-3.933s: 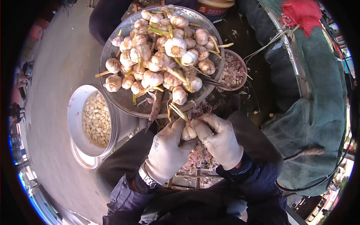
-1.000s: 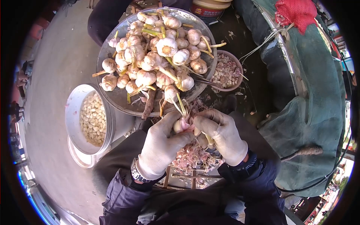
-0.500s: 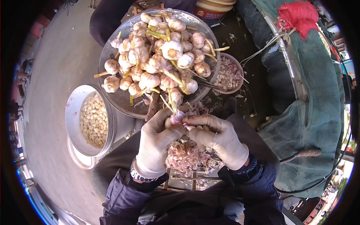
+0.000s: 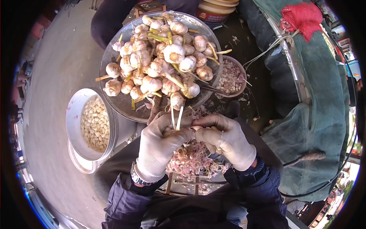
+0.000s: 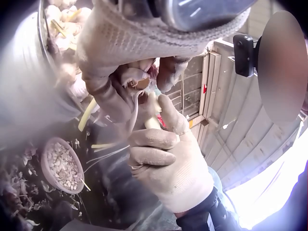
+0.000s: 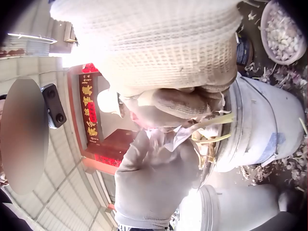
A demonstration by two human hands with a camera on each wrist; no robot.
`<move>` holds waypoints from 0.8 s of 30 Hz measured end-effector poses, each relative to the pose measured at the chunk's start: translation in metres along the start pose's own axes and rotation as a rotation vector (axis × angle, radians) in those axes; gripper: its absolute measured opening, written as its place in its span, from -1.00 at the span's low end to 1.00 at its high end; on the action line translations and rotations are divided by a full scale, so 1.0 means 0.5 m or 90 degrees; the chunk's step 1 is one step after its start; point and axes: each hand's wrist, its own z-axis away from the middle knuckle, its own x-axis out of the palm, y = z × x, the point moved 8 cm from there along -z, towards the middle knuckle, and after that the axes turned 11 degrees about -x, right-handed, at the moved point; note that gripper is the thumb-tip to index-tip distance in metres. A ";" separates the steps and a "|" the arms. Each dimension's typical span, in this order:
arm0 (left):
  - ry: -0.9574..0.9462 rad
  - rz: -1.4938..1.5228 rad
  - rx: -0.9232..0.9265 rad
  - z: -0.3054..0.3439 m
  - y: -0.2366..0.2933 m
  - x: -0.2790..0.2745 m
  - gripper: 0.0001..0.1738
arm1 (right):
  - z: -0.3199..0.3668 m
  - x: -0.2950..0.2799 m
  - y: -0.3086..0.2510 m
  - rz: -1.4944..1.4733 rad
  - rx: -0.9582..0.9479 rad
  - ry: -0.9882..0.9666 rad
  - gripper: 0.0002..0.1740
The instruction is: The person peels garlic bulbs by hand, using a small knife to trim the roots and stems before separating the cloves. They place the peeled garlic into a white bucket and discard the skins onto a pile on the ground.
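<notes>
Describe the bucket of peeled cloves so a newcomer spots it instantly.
Start at the round grey tray heaped with garlic bulbs. In the head view, the white bucket is at its lower left. It holds pale cloves, unlike the smaller pinkish bowl, strewn with purplish skins.

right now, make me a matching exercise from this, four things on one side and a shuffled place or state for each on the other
1. peeled cloves
2. whole garlic bulbs
3. left hand
4. red mesh bag

A. gripping garlic
B. on the green netting
C. inside the white bucket
D. heaped on the round tray

Pairs: 1-C, 2-D, 3-A, 4-B
</notes>
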 end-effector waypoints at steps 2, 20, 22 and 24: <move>0.127 -0.169 0.022 0.006 0.012 -0.008 -0.67 | 0.000 0.001 0.001 0.011 0.018 -0.001 -0.64; 0.138 -0.474 0.243 0.012 0.031 0.009 -0.73 | 0.002 -0.008 0.017 0.056 0.081 -0.026 -0.68; 0.136 -0.432 0.218 0.008 0.023 0.000 -0.73 | 0.002 -0.006 0.019 0.053 0.088 -0.025 -0.68; 0.145 -0.440 0.199 0.007 0.022 -0.004 -0.71 | 0.000 -0.006 0.009 0.031 0.061 0.005 -0.68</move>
